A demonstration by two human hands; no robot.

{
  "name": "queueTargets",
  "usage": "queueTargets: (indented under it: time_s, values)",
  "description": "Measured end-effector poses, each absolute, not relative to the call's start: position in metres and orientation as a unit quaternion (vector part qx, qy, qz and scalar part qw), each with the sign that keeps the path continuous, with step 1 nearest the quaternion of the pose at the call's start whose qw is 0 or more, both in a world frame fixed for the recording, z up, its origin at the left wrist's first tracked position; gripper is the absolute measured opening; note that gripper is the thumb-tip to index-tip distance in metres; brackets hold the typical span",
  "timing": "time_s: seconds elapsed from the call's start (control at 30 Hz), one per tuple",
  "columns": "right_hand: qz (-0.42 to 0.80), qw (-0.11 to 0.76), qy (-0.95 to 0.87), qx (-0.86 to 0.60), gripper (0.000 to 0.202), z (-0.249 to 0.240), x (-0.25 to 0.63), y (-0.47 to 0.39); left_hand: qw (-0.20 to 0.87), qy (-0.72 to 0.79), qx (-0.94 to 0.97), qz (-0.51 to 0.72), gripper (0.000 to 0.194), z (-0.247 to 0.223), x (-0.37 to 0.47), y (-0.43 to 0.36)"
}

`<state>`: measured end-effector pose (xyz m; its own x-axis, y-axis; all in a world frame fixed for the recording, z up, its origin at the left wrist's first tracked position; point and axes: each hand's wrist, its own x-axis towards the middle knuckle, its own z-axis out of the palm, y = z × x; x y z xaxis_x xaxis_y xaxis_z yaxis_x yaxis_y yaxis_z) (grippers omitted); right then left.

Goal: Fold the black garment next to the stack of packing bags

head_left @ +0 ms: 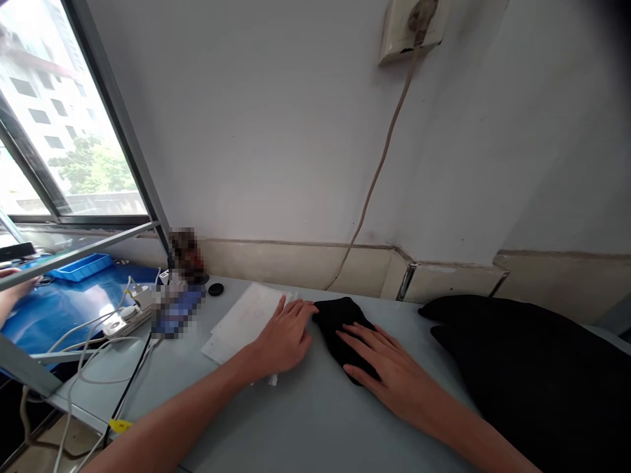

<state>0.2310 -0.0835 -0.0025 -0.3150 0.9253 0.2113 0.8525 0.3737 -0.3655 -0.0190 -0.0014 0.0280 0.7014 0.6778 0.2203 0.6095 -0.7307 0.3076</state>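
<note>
Your right hand [389, 371] lies flat and open on the small black cloth [340, 325] on the worktop [305, 420]. Your left hand [286, 335], open too, rests on the white paper [246, 314]; it could slide and crumple.

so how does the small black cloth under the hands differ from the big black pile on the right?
The small black cloth is compact and lies flat; the big black pile is far larger and bulkier. The right hand rests flat on the cloth and the left hand touches its edge; nothing touches the pile. Both are black fabric on the grey table.
</note>
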Motion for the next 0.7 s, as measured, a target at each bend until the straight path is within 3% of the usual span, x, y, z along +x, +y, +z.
queueTargets:
  time_s: [0.13,0.3,0.4,0.57,0.7]
  values:
    - [0.18,0.243,-0.792,-0.53,0.043,0.003,0.236,-0.082,0.141,0.324,0.92,0.172,0.049,0.028,-0.021,0.002]
    - [0.359,0.355,-0.688,-0.521,0.038,0.029,0.234,-0.087,0.271,0.251,0.91,0.188,0.017,0.038,-0.024,0.0]
    - [0.43,0.407,-0.617,-0.519,0.04,0.045,0.232,-0.09,0.366,0.267,0.863,0.222,0.029,0.048,-0.021,-0.005]
    - [0.428,0.438,-0.54,-0.578,0.039,0.036,0.239,-0.083,0.443,0.331,0.779,0.296,0.036,0.05,-0.016,-0.006]
    - [0.336,0.441,-0.531,-0.641,0.034,0.012,0.249,-0.071,0.375,0.406,0.759,0.344,0.03,0.034,-0.015,0.002]
